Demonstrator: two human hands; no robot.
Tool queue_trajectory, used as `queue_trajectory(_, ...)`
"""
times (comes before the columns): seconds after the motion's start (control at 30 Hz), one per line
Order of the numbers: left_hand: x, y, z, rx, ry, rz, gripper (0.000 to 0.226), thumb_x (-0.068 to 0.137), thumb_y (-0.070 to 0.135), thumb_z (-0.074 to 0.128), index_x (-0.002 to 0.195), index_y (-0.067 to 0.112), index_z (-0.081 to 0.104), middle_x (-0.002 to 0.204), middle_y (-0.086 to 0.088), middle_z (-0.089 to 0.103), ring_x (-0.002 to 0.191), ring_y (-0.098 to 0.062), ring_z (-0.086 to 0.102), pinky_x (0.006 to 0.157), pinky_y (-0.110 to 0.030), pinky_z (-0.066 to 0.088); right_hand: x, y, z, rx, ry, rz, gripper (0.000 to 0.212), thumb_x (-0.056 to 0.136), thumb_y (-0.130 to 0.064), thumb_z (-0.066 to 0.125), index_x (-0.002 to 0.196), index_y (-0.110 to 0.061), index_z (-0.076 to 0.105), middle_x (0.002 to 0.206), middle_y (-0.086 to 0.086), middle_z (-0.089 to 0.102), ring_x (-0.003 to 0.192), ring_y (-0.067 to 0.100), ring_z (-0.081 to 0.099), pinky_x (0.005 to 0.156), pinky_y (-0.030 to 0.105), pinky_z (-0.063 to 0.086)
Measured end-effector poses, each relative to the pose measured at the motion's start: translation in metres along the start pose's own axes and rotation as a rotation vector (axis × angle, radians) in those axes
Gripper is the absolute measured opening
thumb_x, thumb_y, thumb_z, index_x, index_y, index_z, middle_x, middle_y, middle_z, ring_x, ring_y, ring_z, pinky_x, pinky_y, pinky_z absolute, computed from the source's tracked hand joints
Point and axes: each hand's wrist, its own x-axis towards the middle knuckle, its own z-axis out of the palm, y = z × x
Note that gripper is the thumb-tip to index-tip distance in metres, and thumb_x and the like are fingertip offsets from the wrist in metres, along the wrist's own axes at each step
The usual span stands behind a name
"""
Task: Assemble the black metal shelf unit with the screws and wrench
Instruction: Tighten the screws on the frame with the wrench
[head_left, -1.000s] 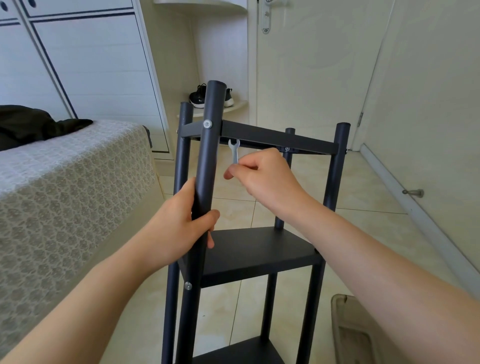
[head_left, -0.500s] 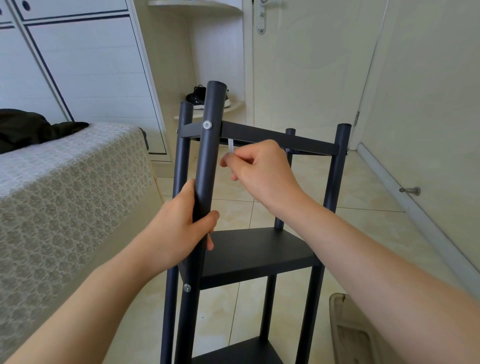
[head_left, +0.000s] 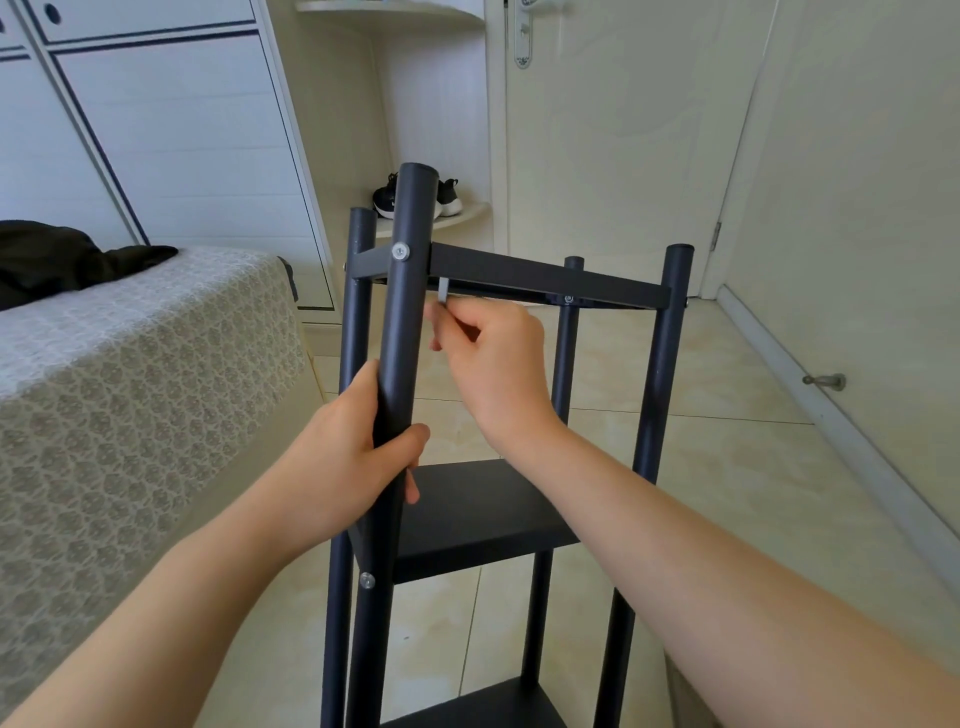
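- Black metal post (head_left: 405, 312), near left corner of the shelf unit (head_left: 670, 415): upright, with the left hand (head_left: 348, 457) wrapped round it just above the middle shelf (head_left: 478, 514). Fingers and thumb are curled tight, the same grip as a second ago.
- Silver screw (head_left: 367, 580), same post at the middle shelf's corner: seated.
- Right hand (head_left: 488, 358), inside the frame just under the top shelf (head_left: 545, 278): pinching the wrench (head_left: 443, 291) between thumb and fingertips.
- Wrench, near left corner of the top shelf: a second ago its open head showed clear below the front edge. It has since gone up, so only a short strip of handle shows and the head is hidden behind that edge. Judged to be reaching the fastener behind the top screw (head_left: 400, 252); whether it has caught cannot be told.
- Task standing: three shelves and four posts are joined, and tightening at this corner looks about to begin.
- Patterned bed (head_left: 130, 364), left of the unit: dark garment (head_left: 62, 260) on its far edge.
- Black shoes (head_left: 387, 200), corner ledge beyond the post.
- Cream door (head_left: 613, 130), far wall: closed.
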Motion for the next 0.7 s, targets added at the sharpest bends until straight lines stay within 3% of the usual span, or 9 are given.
queue_trajectory(0.3,0.001,-0.003,-0.001,0.01,-0.017,0.015,0.019,0.096,0.014,0.059,0.096,0.011,0.041,0.067,-0.007,0.072,0.061,-0.016,0.073,0.071,-0.046,0.058,0.005,0.012,0.025,0.06,0.139,-0.057,0.038,0.095,-0.01,0.06,0.059,0.0,0.057,0.053,0.009,0.053,0.053,0.021,0.045,0.056,0.025,0.035)
queue_trajectory(0.43,0.001,-0.004,-0.002,0.013,-0.021,0.018,0.019,0.096,0.015,0.059,0.096,0.012,0.041,0.068,-0.008,0.072,0.061,-0.016,0.073,0.071,-0.044,0.059,0.007,0.012,0.027,0.08,0.146,-0.045,0.04,0.095,-0.011,0.06,0.056,-0.011,0.05,0.05,-0.001,0.046,0.05,0.011,0.038,0.054,0.013,0.029)
queue_trajectory(0.53,0.002,-0.005,-0.001,0.014,-0.011,0.021,0.018,0.096,0.015,0.059,0.095,0.013,0.041,0.07,-0.008,0.072,0.061,-0.016,0.073,0.07,-0.042,0.058,0.007,0.012,0.025,0.071,0.101,-0.034,0.039,0.096,-0.012,0.058,0.058,-0.003,0.054,0.052,0.005,0.051,0.052,0.016,0.043,0.056,0.019,0.033)
queue_trajectory(0.7,0.001,-0.005,-0.001,-0.002,-0.013,0.025,0.02,0.096,0.014,0.06,0.094,0.02,0.041,0.071,-0.008,0.071,0.061,-0.018,0.073,0.067,-0.04,0.058,0.004,0.011,0.01,0.033,-0.108,0.08,0.047,0.096,-0.012,0.057,0.05,-0.01,0.044,0.045,-0.002,0.037,0.046,0.009,0.031,0.05,0.017,0.029)
